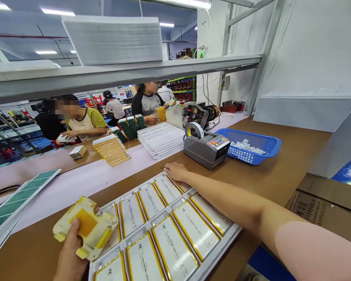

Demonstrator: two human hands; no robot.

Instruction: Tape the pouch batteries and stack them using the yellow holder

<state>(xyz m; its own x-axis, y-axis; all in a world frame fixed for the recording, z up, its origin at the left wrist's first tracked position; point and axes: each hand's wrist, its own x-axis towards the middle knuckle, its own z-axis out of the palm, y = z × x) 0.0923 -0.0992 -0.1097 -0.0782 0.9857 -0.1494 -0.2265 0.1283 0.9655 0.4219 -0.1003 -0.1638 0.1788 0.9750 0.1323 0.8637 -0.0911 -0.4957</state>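
My left hand [73, 248] grips a cream plastic fixture [105, 222] with yellow tape on its corners and an amber square in the middle; the thumb lies on its face. The fixture is over the left end of a white tray [213, 261] that holds two rows of flat pouch batteries [171, 246] with white faces and yellow edges. At the tray's far right corner, my right hand [176, 171] is bent over the end of the back row, fingers closed. A thin dark tip shows beside its fingers; what they hold is hidden.
Behind the tray stand a grey tape dispenser [206, 150], a blue basket [251, 158] with small white pieces, and stacked white trays [160, 140]. Batteries [111, 150] are stacked farther left. A metal shelf [119, 76] crosses above; co-workers [86, 121] sit opposite.
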